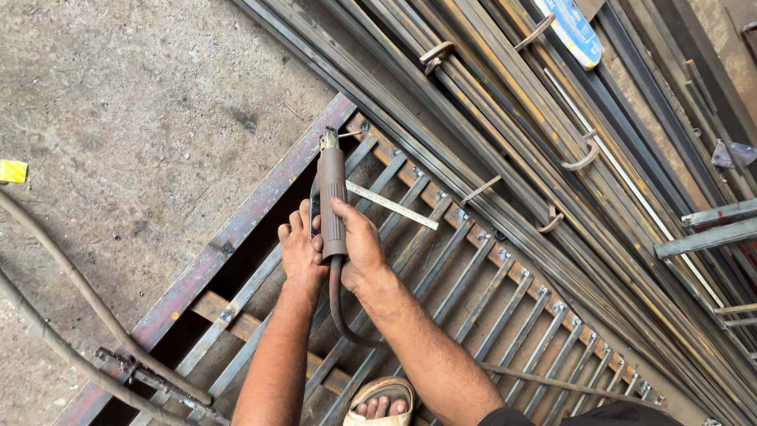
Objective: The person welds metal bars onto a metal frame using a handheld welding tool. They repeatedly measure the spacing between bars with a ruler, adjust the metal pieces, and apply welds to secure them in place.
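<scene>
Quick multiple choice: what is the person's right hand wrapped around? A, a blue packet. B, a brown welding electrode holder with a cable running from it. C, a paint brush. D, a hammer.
B: the right hand grips the ribbed brown welding electrode holder, its cable looping back from the handle, while the left hand rests beside it on the metal grille frame.

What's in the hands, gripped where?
Right hand grips the welding electrode holder by its ribbed handle; left hand rests flat on the metal grille.
</scene>
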